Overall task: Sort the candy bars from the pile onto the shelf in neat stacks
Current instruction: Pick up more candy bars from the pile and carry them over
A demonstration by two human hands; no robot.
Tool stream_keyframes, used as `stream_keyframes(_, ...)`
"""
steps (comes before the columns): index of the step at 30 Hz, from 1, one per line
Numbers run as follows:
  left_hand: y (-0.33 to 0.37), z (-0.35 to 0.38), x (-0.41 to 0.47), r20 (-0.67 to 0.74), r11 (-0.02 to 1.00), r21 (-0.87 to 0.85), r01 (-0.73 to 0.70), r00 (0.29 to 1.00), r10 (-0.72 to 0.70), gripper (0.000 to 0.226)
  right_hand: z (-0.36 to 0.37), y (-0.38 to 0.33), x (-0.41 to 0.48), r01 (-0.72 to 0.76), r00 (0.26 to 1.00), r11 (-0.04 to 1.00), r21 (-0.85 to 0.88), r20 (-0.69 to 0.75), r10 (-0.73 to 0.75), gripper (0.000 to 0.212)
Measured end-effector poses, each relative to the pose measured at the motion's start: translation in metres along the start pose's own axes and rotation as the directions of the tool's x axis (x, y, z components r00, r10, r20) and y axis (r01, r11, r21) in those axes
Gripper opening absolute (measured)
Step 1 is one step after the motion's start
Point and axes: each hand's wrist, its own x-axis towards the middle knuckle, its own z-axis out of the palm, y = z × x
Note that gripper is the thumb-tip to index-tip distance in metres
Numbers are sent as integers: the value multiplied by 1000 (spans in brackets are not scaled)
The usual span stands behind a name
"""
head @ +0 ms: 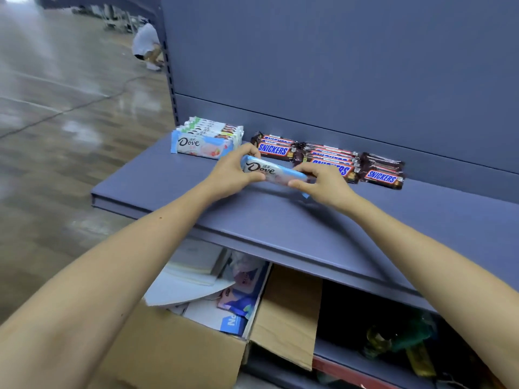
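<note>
Blue-grey metal shelf [168, 178] with a matching back panel [337, 66]; glossy wood-look floor [56, 108] stretches off to the left. Both hands hold one pale-blue Dove bar [269, 171] level over the middle of the shelf, logo facing up and toward the camera. Left hand [230, 175] grips the bar's left end, fingers curled over the far edge and thumb on the near edge. Right hand [323, 182] pinches the right end, thumb in front and fingers bent over the top. Whether the bar touches the shelf surface cannot be told; a shadow lies under it. Dove stack [206, 140] sits at the back left corner, bars lined up on edge one behind another, just beside the left hand. Snickers bars run along the back wall to the right in three groups: left group [273, 148] directly behind the held bar, middle group [331, 161] partly hidden by the right hand, right group [383, 175] clear of both hands. Below the shelf, an open cardboard box [286, 313] holds papers and booklets. Far off on the floor a person [146, 46] in a white top crouches by the upright.
</note>
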Motion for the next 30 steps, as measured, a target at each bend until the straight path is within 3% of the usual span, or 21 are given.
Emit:
stream_keyframes(2, -9, -14, -11, -131, 999, -3, 46, 990, -46, 27, 14, -14, 17, 46, 999, 999, -14, -2, -46, 19)
stream_keyframes(6, -36, -30, -30, -393, 990, 84, 112, 917, -70, 47, 41, -38, 47, 66, 998, 998, -2, -18, -66, 21)
stream_keyframes(9, -56, -39, -38, -471, 914, 192, 358, 850, -234, 53, 59, -50, 68, 48, 999, 999, -14, 10, -48, 23)
stream_keyframes(11, -60, -39, -39, -475, 851, 248, 463, 824, -310, 46, 70, -56, 82, 31, 1000, 999, -26, 7, -30, 24)
stream_keyframes(15, -63, -32, -34, -434, 810, 389, 438, 863, -258, 28, 86, -69, 102, 10, 1000, 999, -35, 8, -10, 25)
stream_keyframes(19, -64, -35, -35, -489, 813, 358, 460, 834, -256, 22, 101, -76, 114, -29, 1000, 999, -27, 7, 29, 26)
stream_keyframes(25, -67, -34, -32, -471, 817, 353, 456, 841, -266, 18, 108, -80, 131, -2, 999, 992, -127, -33, -2, 29)
stream_keyframes(30, -68, -34, -31, -470, 808, 352, 473, 835, -285, 17, 114, -73, 139, -3, 998, 995, -101, -67, -4, 35)
